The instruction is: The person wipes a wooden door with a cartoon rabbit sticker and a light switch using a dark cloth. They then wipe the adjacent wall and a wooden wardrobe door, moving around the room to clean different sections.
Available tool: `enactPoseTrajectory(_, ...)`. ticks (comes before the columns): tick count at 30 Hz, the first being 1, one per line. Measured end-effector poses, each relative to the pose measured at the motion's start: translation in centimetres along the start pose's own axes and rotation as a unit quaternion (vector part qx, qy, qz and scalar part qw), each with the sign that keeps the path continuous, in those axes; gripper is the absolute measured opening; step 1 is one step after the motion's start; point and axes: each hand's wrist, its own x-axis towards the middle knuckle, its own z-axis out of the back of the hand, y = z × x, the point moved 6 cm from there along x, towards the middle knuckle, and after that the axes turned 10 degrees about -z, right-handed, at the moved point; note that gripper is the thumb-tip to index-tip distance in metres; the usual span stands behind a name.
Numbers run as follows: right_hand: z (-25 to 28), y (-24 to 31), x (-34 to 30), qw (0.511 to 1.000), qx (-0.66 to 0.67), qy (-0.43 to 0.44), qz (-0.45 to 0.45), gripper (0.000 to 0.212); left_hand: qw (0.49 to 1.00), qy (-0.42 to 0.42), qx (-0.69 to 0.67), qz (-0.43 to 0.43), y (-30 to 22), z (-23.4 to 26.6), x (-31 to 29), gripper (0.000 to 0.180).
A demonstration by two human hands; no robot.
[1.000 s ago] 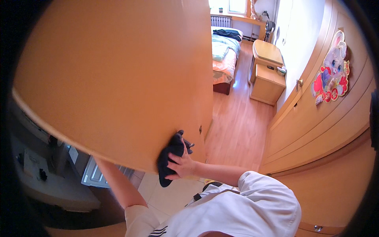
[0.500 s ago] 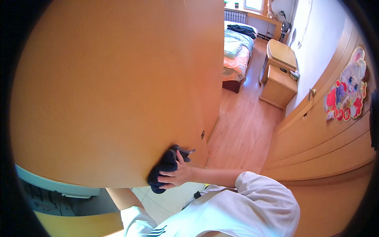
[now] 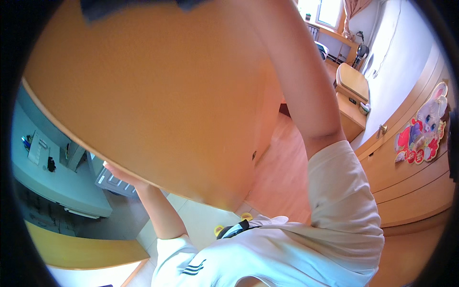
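A large wooden door panel (image 3: 167, 105) fills the middle of the head view. My left hand (image 3: 119, 174) is at its lower left edge and grips it; a finger or thumb tip shows, and the other fingers are hidden. Across the panel's right side my right arm (image 3: 306, 81) stretches up to the top edge of the picture, and my right hand lies beyond that edge. Part of a dark cloth (image 3: 138, 8) shows blurred at the top, over the panel's upper part.
To the right stands a wooden door (image 3: 420, 186) with a rabbit cutout (image 3: 425, 124) and a handle (image 3: 382, 129). Beyond are a wooden cabinet (image 3: 351, 112) and a fan (image 3: 362, 51). A pale desk (image 3: 52, 177) with small items is at left. Yellow slippers (image 3: 245, 216) are below.
My right arm has swung from the panel's lower edge up past the top, the dark cloth moving up too. My left hand has come into sight at the panel's edge. The view has shifted.
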Motion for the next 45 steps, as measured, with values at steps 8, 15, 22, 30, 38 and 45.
enactPoseTrajectory(8, -3.5, 12.4, -24.8, 0.995, -0.063, 0.077, 0.016, 0.074, 0.857, -0.116, 0.5, -0.045, 0.6, -2.1, 2.2, 0.096)
enactPoseTrajectory(15, -2.3, 10.2, -16.0, 0.999, -0.043, 0.013, -0.026, 0.075, 0.766, -0.051, 0.637, -0.061, 0.9, -4.6, 4.5, 0.1)
enactPoseTrajectory(22, 0.1, 3.0, 3.4, 0.999, 0.015, -0.028, -0.03, 0.069, 0.765, 0.024, 0.632, -0.122, 2.0, -6.5, 6.2, 0.094)
enactPoseTrajectory(30, -4.6, 13.8, -28.1, 0.955, -0.041, 0.134, -0.26, 0.076, 0.702, 0.05, 0.696, -0.143, 2.0, -6.9, 6.2, 0.091)
enactPoseTrajectory(38, -4.2, 10.6, -26.7, 0.935, 0.008, 0.113, -0.336, 0.096, 0.67, 0.057, 0.726, -0.143, 0.6, -7.4, 6.4, 0.087)
enactPoseTrajectory(45, 3.0, -3.9, 8.1, 0.985, -0.061, -0.092, -0.129, 0.06, 0.677, 0.058, 0.723, -0.127, 0.7, -7.1, 6.0, 0.085)
